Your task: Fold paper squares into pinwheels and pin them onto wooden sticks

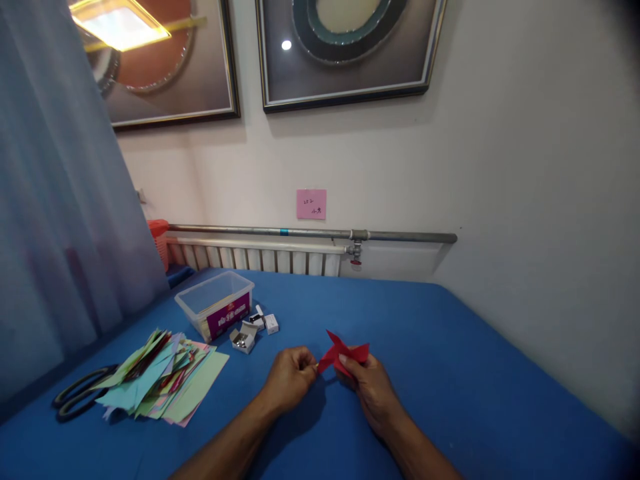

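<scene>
A red paper pinwheel (345, 353) with pointed folded blades is held above the blue table, right of the middle. My right hand (373, 387) grips it from the right, thumb pressed on the front and fingers behind the paper. On the other side my left hand (293, 377) is closed in a pinch, its fingertips right by the pinwheel's left point. Whether those fingers hold the paper or some small thing is hidden. Left of my hands lies a small opened white box (245, 337) with small shiny metal pieces inside.
More small white boxes (271, 324) stand by a clear plastic tub (215, 300) with a purple label. A pile of coloured paper (165, 380) partly covers black-handled scissors (83, 393). The blue tabletop (475, 380) meets a wall with a radiator (260, 257) and pipe.
</scene>
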Demonstrator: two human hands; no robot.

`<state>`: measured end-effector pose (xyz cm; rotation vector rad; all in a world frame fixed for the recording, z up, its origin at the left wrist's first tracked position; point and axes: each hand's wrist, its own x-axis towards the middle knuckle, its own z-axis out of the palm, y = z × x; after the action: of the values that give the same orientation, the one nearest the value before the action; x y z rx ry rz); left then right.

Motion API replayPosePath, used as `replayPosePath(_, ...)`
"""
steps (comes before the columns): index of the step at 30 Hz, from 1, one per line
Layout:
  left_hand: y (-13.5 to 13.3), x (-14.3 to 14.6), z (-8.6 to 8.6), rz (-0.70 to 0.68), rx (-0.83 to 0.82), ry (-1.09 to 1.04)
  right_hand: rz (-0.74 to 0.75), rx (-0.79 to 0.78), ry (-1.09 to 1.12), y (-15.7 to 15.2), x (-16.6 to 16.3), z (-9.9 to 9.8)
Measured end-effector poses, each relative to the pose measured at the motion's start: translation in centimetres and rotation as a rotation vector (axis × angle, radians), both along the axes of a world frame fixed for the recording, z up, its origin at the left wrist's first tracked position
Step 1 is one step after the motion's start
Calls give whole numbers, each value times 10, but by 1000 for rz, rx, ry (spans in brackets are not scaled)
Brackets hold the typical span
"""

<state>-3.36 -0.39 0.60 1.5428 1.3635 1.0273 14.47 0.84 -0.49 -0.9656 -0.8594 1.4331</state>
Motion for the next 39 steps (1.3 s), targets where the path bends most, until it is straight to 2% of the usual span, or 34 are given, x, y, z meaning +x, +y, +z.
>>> replayPosePath(9,-7,4,7,37,35,111,-49,4,-33,5,1,-7)
replayPosePath(18,-8,5,3,69,99,168,-47,30,-20,7,4,-9)
replayPosePath(27,-16,9,9,73,175,314,-49,29,10,7,2,-9)
replayPosePath(39,-18,8,2,55,391,480,-38,-3,50,3,1,-2)
